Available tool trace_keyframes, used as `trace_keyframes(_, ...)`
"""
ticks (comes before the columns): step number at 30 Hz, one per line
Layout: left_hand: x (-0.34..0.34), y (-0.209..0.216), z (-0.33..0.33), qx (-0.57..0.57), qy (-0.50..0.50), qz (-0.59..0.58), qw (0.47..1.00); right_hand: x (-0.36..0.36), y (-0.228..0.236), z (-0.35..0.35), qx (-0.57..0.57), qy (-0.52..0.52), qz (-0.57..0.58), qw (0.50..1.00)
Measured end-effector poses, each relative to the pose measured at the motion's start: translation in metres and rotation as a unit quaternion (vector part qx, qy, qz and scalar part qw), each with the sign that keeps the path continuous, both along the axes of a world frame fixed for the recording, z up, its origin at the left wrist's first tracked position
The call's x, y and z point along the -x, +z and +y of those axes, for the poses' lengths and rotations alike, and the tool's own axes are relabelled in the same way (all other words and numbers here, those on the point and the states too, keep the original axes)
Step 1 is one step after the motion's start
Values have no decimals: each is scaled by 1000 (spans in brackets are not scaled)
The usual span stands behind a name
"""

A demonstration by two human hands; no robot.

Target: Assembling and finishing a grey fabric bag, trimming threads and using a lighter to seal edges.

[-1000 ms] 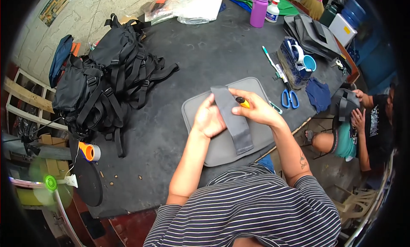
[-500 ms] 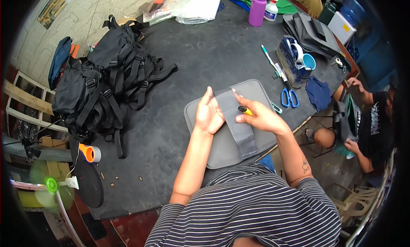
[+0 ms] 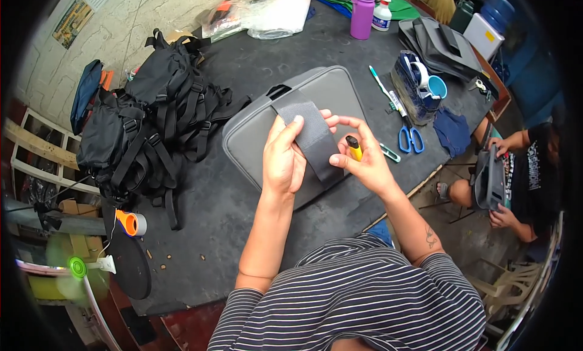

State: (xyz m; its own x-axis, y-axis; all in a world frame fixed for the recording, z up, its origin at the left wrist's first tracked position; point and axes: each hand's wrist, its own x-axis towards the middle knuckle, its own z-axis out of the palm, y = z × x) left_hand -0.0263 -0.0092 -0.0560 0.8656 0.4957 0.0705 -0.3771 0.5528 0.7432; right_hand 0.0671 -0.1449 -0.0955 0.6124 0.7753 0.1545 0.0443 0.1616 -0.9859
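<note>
A grey zipped case (image 3: 255, 129) with a dark carry handle (image 3: 278, 91) is in front of me, tilted so that its far side wall shows. A wide grey strap (image 3: 313, 129) crosses its face. My left hand (image 3: 282, 160) is closed on the strap's left edge, thumb on top and the other fingers partly hidden behind it. At the strap's right side, my right hand (image 3: 373, 169) is curled around a yellow lighter (image 3: 355, 150) with a black top. Its fingertips are close to the strap; whether they touch it I cannot tell.
Black strapped bags (image 3: 164, 108) are heaped at left, near an orange tape dispenser (image 3: 129, 222). To the right lie blue-handled scissors (image 3: 411, 138), a marker (image 3: 398, 102) and a bin of tape rolls (image 3: 416, 87). A purple bottle (image 3: 361, 14) stands behind. Another person (image 3: 528, 169) holds a grey bag.
The case has shifted away from me and tilted, revealing its side and handle. My left hand has gone from open beside the strap to gripping it. The lighter stays in my right hand.
</note>
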Motion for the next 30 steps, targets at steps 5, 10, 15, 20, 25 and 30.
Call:
trace_keyframes(5,0,-8,-5,-14,57,4,998,-1,-39,4,44,9,-19,999)
trace_keyframes(10,2,-12,-13,-57,151,-4,987,10,-39,4,96,7,-48,994)
trace_keyframes(15,5,-17,-15,-25,170,-33,985,12,-51,-2,82,-5,-71,994)
trace_keyframes(20,8,-7,-14,-77,119,35,989,17,-51,-10,64,12,-30,997)
trace_keyframes(25,-8,-12,-5,-211,179,49,960,16,-57,-18,77,16,-52,996)
trace_keyframes(30,-19,5,8,-206,116,20,971,8,-55,-20,64,16,-24,998)
